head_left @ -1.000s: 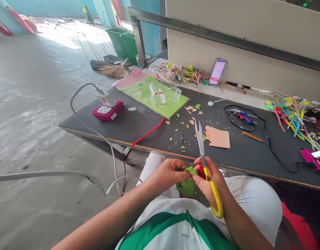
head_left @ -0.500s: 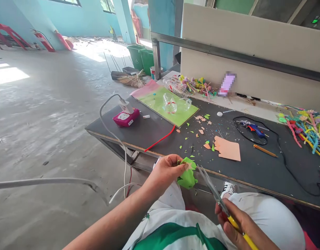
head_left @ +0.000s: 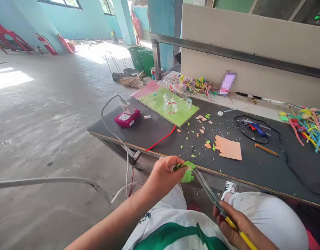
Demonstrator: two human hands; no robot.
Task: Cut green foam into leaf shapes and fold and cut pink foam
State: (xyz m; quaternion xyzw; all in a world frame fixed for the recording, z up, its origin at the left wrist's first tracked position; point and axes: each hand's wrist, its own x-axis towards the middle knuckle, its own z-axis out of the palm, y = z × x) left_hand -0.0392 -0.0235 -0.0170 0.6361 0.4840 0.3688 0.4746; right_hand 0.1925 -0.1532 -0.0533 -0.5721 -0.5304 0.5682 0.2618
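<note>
My left hand (head_left: pixel 163 175) is closed on a small green foam piece (head_left: pixel 188 172), held just in front of the black table's near edge (head_left: pixel 175 158). My right hand (head_left: pixel 236 227) grips yellow-handled scissors (head_left: pixel 214 203) low over my lap. Their blades point up and left, with the tips touching the green piece. An orange foam sheet (head_left: pixel 228 148) lies on the table beyond, among green and orange scraps (head_left: pixel 198 130).
On the table are a green board (head_left: pixel 168 110) with a clear plastic bottle (head_left: pixel 170 103), a pink box (head_left: pixel 126 118) with a white charger, a blue glue gun (head_left: pixel 256 129) with black cord, a pencil (head_left: pixel 266 150) and colourful pipe-cleaner flowers (head_left: pixel 305 126). Green bins (head_left: pixel 141 59) stand behind.
My right hand has dropped from beside the left to my lap, swinging the scissors from upright to slanted. The left hand has turned the green piece. The view has lifted and panned.
</note>
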